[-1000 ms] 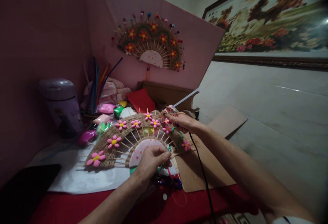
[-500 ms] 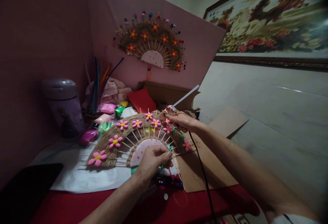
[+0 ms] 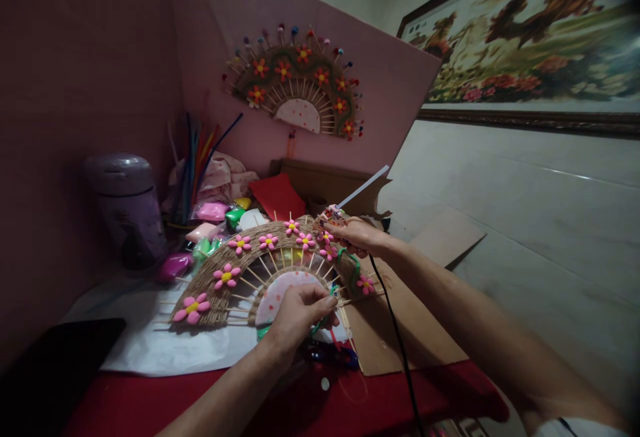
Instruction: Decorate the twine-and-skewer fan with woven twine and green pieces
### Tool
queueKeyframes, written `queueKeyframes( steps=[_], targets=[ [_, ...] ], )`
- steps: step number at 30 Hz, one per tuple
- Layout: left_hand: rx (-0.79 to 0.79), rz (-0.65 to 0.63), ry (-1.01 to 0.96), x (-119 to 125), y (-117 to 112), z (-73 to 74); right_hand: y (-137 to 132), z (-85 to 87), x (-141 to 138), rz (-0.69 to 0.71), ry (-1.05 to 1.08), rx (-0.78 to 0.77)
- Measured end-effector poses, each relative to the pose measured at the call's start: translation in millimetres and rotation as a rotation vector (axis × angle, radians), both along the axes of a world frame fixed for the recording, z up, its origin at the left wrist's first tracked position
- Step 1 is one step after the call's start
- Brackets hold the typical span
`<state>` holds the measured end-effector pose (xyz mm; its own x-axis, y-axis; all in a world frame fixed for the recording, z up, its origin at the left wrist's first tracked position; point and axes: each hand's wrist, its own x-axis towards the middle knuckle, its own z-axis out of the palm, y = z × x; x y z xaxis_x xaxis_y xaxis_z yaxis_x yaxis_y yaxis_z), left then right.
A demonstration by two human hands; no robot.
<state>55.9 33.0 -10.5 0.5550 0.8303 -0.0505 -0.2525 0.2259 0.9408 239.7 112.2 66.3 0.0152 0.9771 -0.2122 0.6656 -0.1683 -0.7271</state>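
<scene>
My left hand [image 3: 303, 317], in front of the fan's half-round middle, pinches a green pipe cleaner [image 3: 319, 325]. The fan [image 3: 215, 290] is wrapped in brown twine over thin sticks and carries pink flowers [image 3: 227, 277] with yellow centres. Over its right part, my right hand [image 3: 363, 235] is closed round a patterned hot glue gun [image 3: 327, 217]. A whitish glue stick [image 3: 364, 186] juts from the gun's rear, and a black cord [image 3: 400, 343] hangs below. Green wavy trim [image 3: 356, 262] lies on the fan's right side; the gun's nozzle is hard to make out.
A similar fan [image 3: 300, 77] is mounted on the pink board [image 3: 390, 90] behind. Left are a lidded purple container [image 3: 125, 210], pipe cleaners [image 3: 190, 163] and bagged coloured clay [image 3: 175, 267]. Cardboard [image 3: 400, 330] lies right, dark-blue-handled scissors [image 3: 333, 355] in front.
The view has shifted very slightly. Both hands keep nearly the same place and hold the same things.
</scene>
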Motion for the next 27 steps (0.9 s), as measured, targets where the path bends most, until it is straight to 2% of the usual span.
queueKeyframes(
  steps=[12,23,27],
  targets=[
    [0.006,-0.006,-0.013,1,2,-3.0,7,-0.9,0,0.030,-0.010,0.060],
    [0.007,-0.008,-0.002,0,2,-2.0,10,-0.2,-4,0.024,0.030,0.039],
    [0.000,-0.009,-0.006,0,1,-2.4,12,-1.6,-3,0.025,-0.033,0.065]
  ],
)
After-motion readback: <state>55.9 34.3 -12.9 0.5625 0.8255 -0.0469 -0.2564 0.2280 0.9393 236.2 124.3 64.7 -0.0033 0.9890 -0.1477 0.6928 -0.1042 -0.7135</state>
